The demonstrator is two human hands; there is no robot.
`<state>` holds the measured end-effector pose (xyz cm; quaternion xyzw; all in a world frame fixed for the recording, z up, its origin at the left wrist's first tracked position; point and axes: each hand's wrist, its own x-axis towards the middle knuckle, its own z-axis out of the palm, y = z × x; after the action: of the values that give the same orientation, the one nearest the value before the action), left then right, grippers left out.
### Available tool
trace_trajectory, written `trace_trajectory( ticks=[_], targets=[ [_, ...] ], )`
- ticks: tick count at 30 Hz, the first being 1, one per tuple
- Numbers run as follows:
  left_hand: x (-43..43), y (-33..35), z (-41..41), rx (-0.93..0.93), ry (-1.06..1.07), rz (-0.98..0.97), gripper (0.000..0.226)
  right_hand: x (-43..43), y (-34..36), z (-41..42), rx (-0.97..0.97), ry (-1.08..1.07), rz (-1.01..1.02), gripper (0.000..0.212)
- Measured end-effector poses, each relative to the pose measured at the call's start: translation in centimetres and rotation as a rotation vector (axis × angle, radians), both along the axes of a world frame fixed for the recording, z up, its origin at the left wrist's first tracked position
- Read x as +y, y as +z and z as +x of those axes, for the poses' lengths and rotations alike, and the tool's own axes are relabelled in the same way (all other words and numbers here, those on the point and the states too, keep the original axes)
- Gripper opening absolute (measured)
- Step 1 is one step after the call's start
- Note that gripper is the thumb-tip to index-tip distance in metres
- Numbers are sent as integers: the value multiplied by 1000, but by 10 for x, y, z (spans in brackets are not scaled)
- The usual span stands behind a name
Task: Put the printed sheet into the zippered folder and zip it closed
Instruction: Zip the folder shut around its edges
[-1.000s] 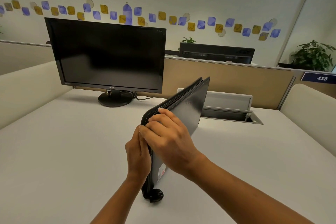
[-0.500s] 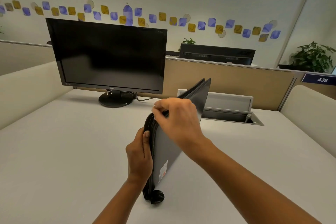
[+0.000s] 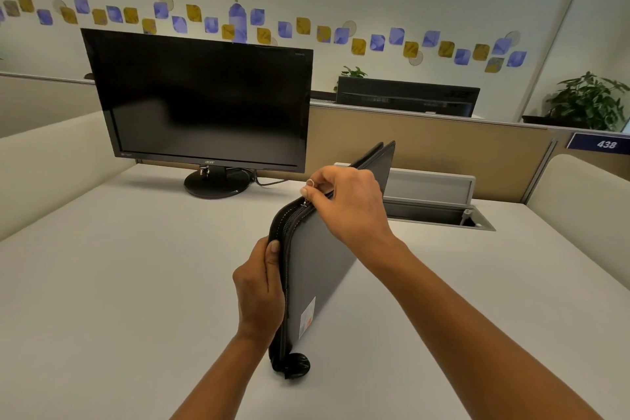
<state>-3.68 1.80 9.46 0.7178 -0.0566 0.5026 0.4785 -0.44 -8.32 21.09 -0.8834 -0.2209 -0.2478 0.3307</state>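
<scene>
A dark grey zippered folder (image 3: 320, 269) stands on its edge on the white desk (image 3: 119, 283), a small label low on its side. My left hand (image 3: 260, 286) grips its near zipped edge, thumb on the zipper track. My right hand (image 3: 347, 204) pinches the metal zipper pull (image 3: 306, 193) at the folder's upper near corner. Beyond that hand the top edge gapes slightly open. The printed sheet is not visible.
A black monitor (image 3: 204, 102) on a round stand sits at the back left. An open cable tray (image 3: 439, 211) with a raised lid lies behind the folder. Cream partitions flank the desk on both sides.
My right hand has drawn the zipper pull up the near edge and round the corner, away from my left hand. The left hand has kept its grip.
</scene>
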Motion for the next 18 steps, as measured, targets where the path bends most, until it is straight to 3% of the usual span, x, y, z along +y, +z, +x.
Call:
trace_trajectory(
  ticks=[6,18],
  targets=[
    [2,1,0,-18,-27,7,37,5,-2,-3,-55,10,-56,17],
    [3,-5,4,5,-22,3,46,7,-8,-34,-423,165,-315,7]
  ],
)
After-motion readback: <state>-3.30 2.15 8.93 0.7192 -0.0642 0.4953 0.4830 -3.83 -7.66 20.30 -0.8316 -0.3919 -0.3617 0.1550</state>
